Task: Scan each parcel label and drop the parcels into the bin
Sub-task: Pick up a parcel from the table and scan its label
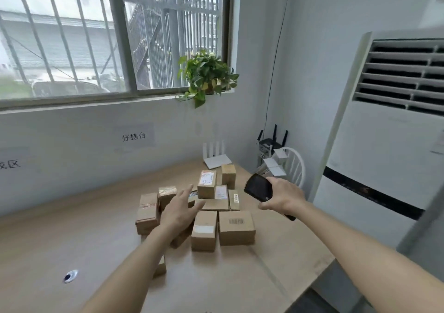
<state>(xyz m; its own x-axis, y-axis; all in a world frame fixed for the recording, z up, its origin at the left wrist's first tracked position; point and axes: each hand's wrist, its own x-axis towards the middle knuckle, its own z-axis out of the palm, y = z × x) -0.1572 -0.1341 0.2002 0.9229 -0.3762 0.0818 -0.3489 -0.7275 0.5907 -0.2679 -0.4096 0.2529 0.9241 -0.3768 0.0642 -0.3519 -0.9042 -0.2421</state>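
White and towering on the right, one floor-standing air conditioner (384, 144) fills that side, and one barred window (96, 36) runs across the back wall. Below them, one pale wooden table (72, 240) carries the work. On to the parcels: a cluster of brown cardboard parcels (204, 207) sits mid-table, eleven or so that can be counted, though arms hide a few and the exact number is hard to tell. One upright parcel (207, 184) with a red-topped label stands at the back of the heap, one barcoded parcel (236, 227) sits at the front right, touching its neighbour. One potted plant (207, 77) rests on the sill. One white chair (294, 166) stands beyond the table's far right corner, holding a stack of small white boxes. Two routers here: a white router (216, 155) on the table behind the parcels, a black router (271, 139) in the corner. The left hand (180, 210) hovers over the left of the heap, fingers spread and straight, gripping nothing. The right hand (284, 196) is wrapped around one black handheld scanner (258, 187), held in the air just right of the heap. One small round fitting (70, 276) sits in the tabletop at near left.
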